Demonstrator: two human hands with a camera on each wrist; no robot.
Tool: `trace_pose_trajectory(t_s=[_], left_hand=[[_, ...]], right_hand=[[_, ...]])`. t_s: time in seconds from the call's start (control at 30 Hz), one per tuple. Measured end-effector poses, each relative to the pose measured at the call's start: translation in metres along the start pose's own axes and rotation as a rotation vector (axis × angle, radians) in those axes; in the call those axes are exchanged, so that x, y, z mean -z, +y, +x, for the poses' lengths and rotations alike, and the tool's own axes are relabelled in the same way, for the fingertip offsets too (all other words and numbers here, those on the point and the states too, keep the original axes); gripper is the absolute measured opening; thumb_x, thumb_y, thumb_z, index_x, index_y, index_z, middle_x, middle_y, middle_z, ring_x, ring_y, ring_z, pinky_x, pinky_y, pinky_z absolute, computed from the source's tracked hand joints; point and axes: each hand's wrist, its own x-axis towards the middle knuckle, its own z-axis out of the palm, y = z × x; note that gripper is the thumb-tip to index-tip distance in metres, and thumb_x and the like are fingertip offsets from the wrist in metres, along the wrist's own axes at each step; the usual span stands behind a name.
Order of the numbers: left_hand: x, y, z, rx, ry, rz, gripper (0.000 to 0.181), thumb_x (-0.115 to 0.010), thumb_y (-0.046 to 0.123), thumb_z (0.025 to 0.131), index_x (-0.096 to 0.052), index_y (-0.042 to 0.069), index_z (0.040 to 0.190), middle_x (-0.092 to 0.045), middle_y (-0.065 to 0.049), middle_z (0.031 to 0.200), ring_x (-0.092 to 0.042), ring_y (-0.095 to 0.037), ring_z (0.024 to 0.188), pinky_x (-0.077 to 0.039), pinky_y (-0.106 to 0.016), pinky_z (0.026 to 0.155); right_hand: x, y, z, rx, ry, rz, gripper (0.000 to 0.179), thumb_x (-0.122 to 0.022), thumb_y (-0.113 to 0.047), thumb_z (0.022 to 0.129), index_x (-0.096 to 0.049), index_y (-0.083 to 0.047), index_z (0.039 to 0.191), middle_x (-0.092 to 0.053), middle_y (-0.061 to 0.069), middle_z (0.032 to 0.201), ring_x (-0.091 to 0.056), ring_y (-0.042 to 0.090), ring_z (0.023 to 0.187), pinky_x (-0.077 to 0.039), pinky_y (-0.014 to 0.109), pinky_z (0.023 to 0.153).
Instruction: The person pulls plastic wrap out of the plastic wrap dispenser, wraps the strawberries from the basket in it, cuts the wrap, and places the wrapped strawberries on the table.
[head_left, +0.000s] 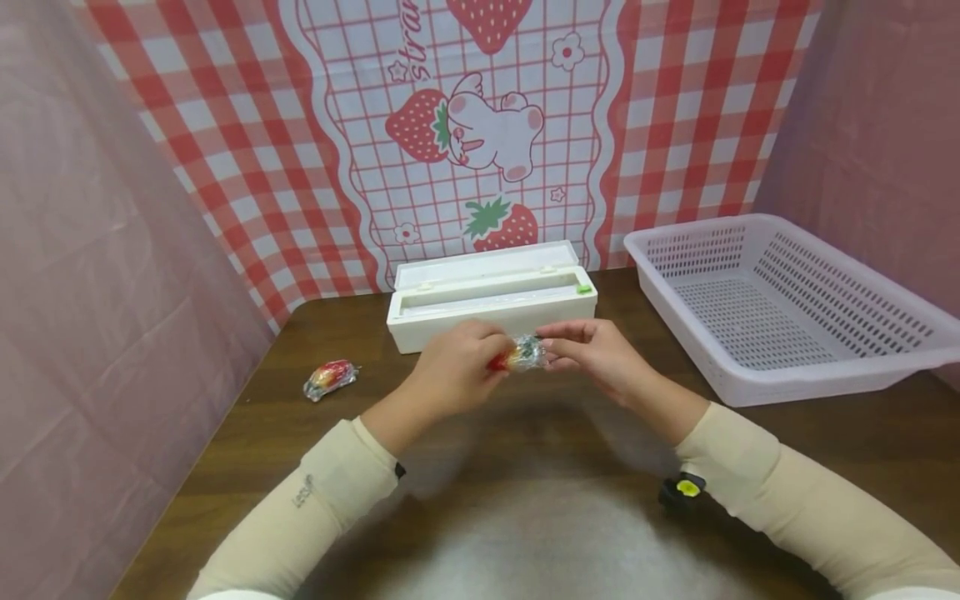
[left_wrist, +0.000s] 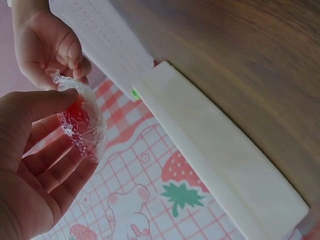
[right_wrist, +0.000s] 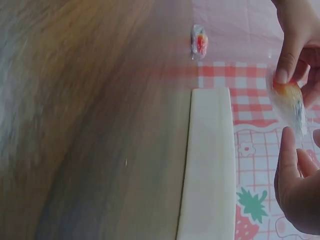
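Note:
My left hand (head_left: 467,362) holds a red-and-yellow item (head_left: 517,354) with a dark green end, wrapped in clear cling film; its exact kind is unclear. In the left wrist view, the thumb presses the wrapped item (left_wrist: 82,122) against the fingers. My right hand (head_left: 596,354) is at the film's far end, with its fingertips close around it. The right wrist view shows the fingers of this right hand (right_wrist: 302,192) parted around the film's tail. A similar wrapped item (head_left: 331,379) lies on the table at the left.
Behind the hands, a white cling film dispenser box (head_left: 491,321) stands with its lid up and a green slider (head_left: 583,289) on its edge. To the right is a white perforated basket (head_left: 750,387). A checked strawberry cloth (head_left: 675,125) hangs behind the brown wooden table (head_left: 525,475).

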Motion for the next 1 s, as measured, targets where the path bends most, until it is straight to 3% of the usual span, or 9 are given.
trace_pose_trajectory(t_s=[0.13, 0.27, 0.5, 0.6, 0.8, 1.0], left_hand=[[0.002, -0.005, -0.007, 0.014, 0.012, -0.034, 0.029, -0.083, 0.021, 0.076, -0.073, 0.010, 0.101, -0.068, -0.002, 0.098, -0.062, -0.018, 0.089, -0.055, -0.031, 0.079], [0.003, -0.010, -0.015, 0.039, 0.000, -0.046, 0.028, -0.084, 0.019, 0.075, -0.073, 0.010, 0.099, -0.069, -0.002, 0.096, -0.062, -0.018, 0.089, -0.054, -0.031, 0.080], [0.006, -0.017, -0.027, 0.124, -0.042, -0.069, 0.029, -0.085, 0.018, 0.074, -0.073, 0.010, 0.099, -0.068, -0.002, 0.096, -0.062, -0.018, 0.088, -0.054, -0.032, 0.078], [0.007, -0.019, -0.031, 0.159, -0.060, -0.075, 0.030, -0.086, 0.019, 0.074, -0.073, 0.010, 0.100, -0.068, -0.002, 0.097, -0.062, -0.018, 0.088, -0.054, -0.033, 0.076], [0.008, -0.025, -0.041, 0.213, -0.065, -0.070, 0.032, -0.085, 0.021, 0.074, -0.073, 0.012, 0.102, -0.068, -0.002, 0.099, -0.062, -0.017, 0.086, -0.055, -0.034, 0.073], [0.009, -0.032, -0.051, 0.232, -0.052, -0.054, 0.032, -0.086, 0.021, 0.073, -0.073, 0.011, 0.101, -0.068, -0.002, 0.095, -0.061, -0.017, 0.082, -0.055, -0.034, 0.070]], right_hand=[[0.004, -0.001, -0.001, 0.030, 0.003, -0.148, 0.035, -0.063, -0.003, 0.093, -0.057, 0.016, 0.121, -0.067, 0.020, 0.109, -0.068, 0.018, 0.085, -0.057, 0.037, 0.081], [0.008, -0.001, -0.003, 0.090, 0.023, -0.408, 0.033, -0.069, -0.008, 0.090, -0.063, 0.008, 0.118, -0.068, 0.019, 0.106, -0.065, 0.020, 0.089, -0.056, 0.031, 0.078], [0.012, 0.002, -0.006, 0.320, 0.040, -0.853, 0.036, -0.076, -0.009, 0.083, -0.066, 0.002, 0.115, -0.065, 0.018, 0.108, -0.064, 0.031, 0.096, -0.054, 0.045, 0.083], [0.016, 0.004, -0.008, 0.395, 0.052, -0.991, 0.038, -0.078, -0.010, 0.081, -0.065, 0.003, 0.115, -0.064, 0.019, 0.108, -0.063, 0.033, 0.097, -0.052, 0.048, 0.083], [0.022, 0.007, -0.012, 0.411, 0.070, -1.143, 0.043, -0.080, -0.015, 0.080, -0.064, 0.002, 0.117, -0.061, 0.018, 0.113, -0.060, 0.033, 0.102, -0.050, 0.050, 0.086], [0.029, 0.010, -0.015, 0.403, 0.052, -1.201, 0.050, -0.082, -0.018, 0.078, -0.062, 0.002, 0.120, -0.059, 0.021, 0.116, -0.058, 0.036, 0.106, -0.048, 0.052, 0.090]])
